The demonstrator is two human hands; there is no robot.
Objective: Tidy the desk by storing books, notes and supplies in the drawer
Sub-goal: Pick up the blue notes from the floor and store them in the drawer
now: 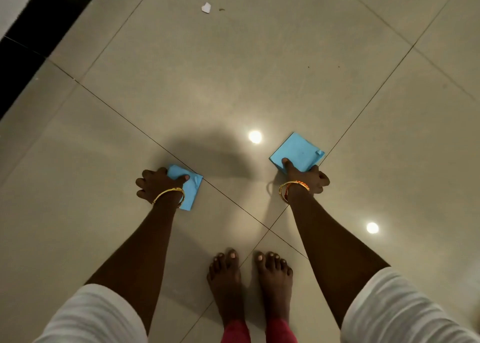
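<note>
Feet (249,277): standing bare on the tiled floor (259,69), toes pointing forward, between the two lowered arms; the camera is looking straight down.

White sleeves (93,314): framing the bottom corners, both forearms reaching down and forward.

Left hand (158,184): gripping a blue note pad (191,194). The thumb is pressing on top, the other fingers are curling round its left edge, a gold bangle (168,195) is sitting at the wrist.

Left pad, lie: sticking out to the right of the fingers and back toward the wrist, one top corner curling up.

Right hand (304,176): pinching a second blue pad (296,153), thumb lying on its top face, the other fingers tucking beneath its near edge. Bangles are circling this wrist too.

Right pad, lie: extending forward from the thumb, away from the body, held nearly flat, its far right corner dog-eared.

Key relation: each pad is already sitting in its own hand, the two well apart; neither hand is free. Neither desk nor drawer is showing in view, so which hand is nearer cannot be told.

Judged step: the pads are probably being carried toward storage; opening a drawer would likely mean merging both pads into one hand first.

Paper scrap (206,7): lying on the floor far ahead, beyond both hands.

Dark band (26,30): running along the far left edge of the floor.
</note>
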